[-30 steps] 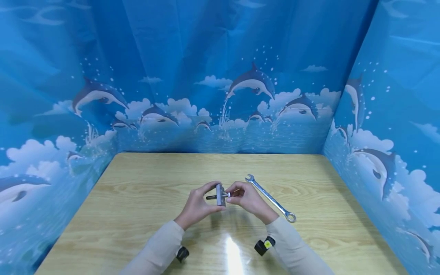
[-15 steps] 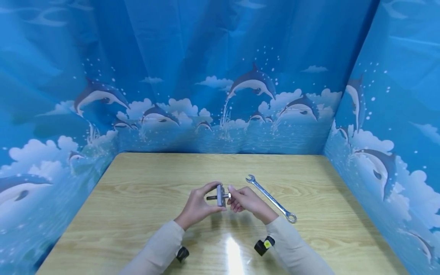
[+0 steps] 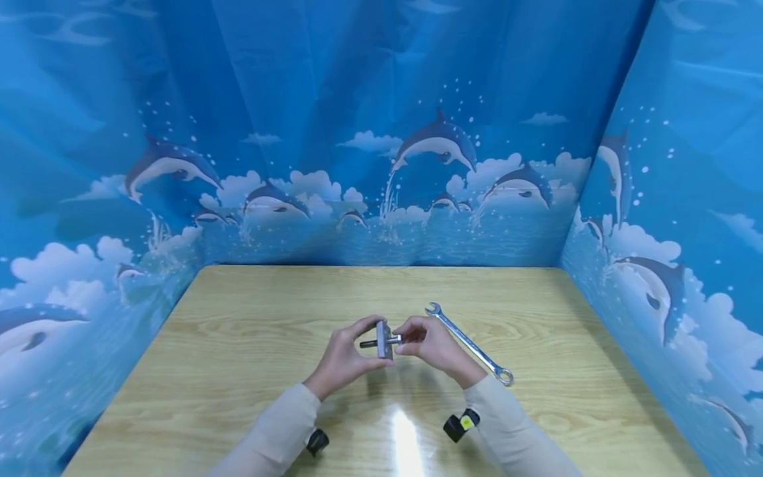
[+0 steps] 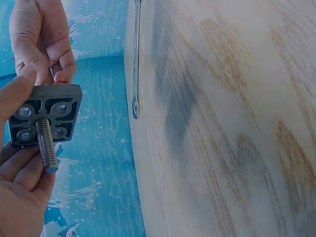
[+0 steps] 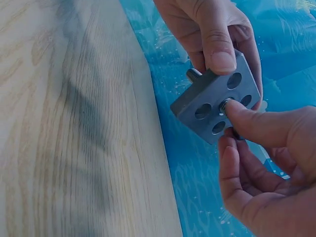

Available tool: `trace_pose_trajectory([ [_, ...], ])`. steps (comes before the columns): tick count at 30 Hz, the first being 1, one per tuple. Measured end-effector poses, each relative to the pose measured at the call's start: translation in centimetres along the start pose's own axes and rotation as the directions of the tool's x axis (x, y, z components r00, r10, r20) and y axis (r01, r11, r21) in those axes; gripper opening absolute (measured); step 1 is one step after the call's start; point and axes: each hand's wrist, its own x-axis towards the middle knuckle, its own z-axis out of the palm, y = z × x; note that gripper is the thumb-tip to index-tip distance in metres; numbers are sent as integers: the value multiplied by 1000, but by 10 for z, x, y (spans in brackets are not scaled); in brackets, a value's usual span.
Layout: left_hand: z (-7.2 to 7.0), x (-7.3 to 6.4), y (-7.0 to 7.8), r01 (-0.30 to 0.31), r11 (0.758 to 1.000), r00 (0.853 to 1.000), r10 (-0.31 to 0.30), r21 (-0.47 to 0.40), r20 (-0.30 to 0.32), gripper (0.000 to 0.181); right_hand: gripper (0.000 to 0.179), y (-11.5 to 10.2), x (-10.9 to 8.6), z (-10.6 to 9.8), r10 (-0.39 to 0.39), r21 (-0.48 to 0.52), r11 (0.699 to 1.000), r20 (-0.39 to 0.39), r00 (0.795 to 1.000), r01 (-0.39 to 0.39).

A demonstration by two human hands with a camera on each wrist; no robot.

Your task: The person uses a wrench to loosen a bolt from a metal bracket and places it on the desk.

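holding the plate [image 5: 217, 94]: left hand [image 3: 343, 354], its fingers clamped on opposite edges, thumb along one and fingertips along the other.
pinching the bolt [image 4: 46, 145]: right hand [image 3: 432, 342], thumb and curled fingers closed on the end facing it; the exact contact is partly hidden by the thumb in the right wrist view.
plate's place: raised over the near middle of the table [image 3: 268, 318], between the two hands, standing on edge with its faces turned left and right; grey, square-looking, four round holes set about its centre, ribs on the left-facing side.
bolt's place: through the middle of the plate, roughly level; a long threaded length sticks out on the left side, a shorter bright end on the right.
wrench [image 3: 469, 344]: silver, lying slantwise on the table to the right of the right hand and apart from it; open end away from the person, ring end nearer.
sleeves [image 3: 277, 424]: pale, on both forearms, a small black device [image 3: 317, 442] by each wrist.
backdrop [image 3: 334, 99]: blue sheets behind and at both sides, printed with leaping dolphins, clouds and water.
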Motion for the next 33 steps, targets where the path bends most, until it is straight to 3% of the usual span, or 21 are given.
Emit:
trace_pose_trajectory([
  [4, 1, 0, 1, -3, 1000, 1000, 3, -2, -1, 75, 27, 1, -3, 0, 5, 14, 1000, 17, 1000, -5],
  [9, 1, -1, 2, -11, 1000, 1000, 11, 1, -2, 75, 39, 4, -5, 2, 72, 38, 996, 71, 995, -75],
  [16, 1, -1, 2, -17, 1000, 1000, 17, 1, -5, 76, 56, 3, -4, 4, 146, 71, 986, 43, 988, -149],
  [25, 0, 0, 2, -10, 1000, 1000, 10, 15, 3, 74, 19, 2, -3, -1, 13, 32, 999, 20, 1000, -14],
  [33, 2, 0, 2, -9, 1000, 1000, 8, 16, 4, 75, 28, 2, -6, -2, -8, 54, 999, 33, 999, 6],
])
